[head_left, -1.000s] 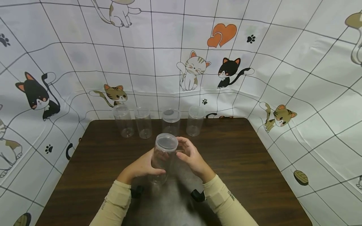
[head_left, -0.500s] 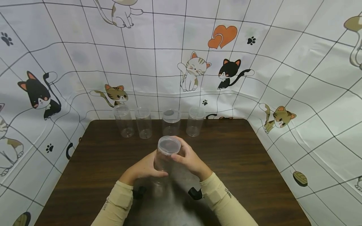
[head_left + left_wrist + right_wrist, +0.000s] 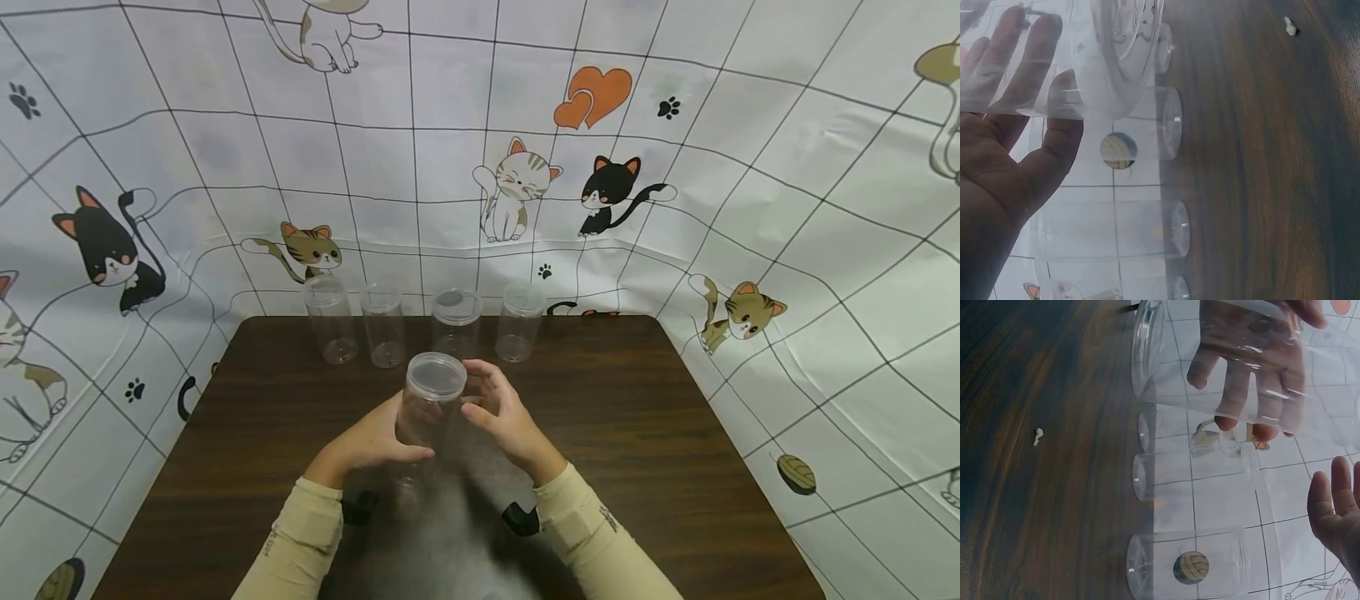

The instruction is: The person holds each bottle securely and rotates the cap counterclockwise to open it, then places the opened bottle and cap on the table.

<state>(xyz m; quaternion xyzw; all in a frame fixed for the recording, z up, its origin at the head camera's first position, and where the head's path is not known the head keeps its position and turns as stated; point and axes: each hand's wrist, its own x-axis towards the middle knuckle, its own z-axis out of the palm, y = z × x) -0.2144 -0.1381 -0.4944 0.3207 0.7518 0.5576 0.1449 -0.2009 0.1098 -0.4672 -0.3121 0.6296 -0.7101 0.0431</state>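
A clear, tall jar [image 3: 427, 421] with a translucent lid [image 3: 437, 375] stands between the hands over the middle of the table. My left hand [image 3: 375, 439] holds its body, thumb at the front and fingers round the far side; those fingers show through the plastic in the right wrist view. Beside the lid, my right hand [image 3: 510, 417] has its fingers and thumb loosely curved, with a gap between it and the jar. At the edge of the right wrist view, that right hand [image 3: 1338, 519] holds nothing.
Several clear jars stand in a row along the table's back edge, among them a shorter, wider one [image 3: 456, 321] and a tall one [image 3: 520, 323]. A small white bit [image 3: 1290, 26] lies on the dark wooden table [image 3: 637, 450]. A cat-print cloth [image 3: 450, 167] hangs behind.
Half a second ago the right hand was gripping the jar at the lid. Now its fingers have come away, and the left hand has carried the jar a little to the left.
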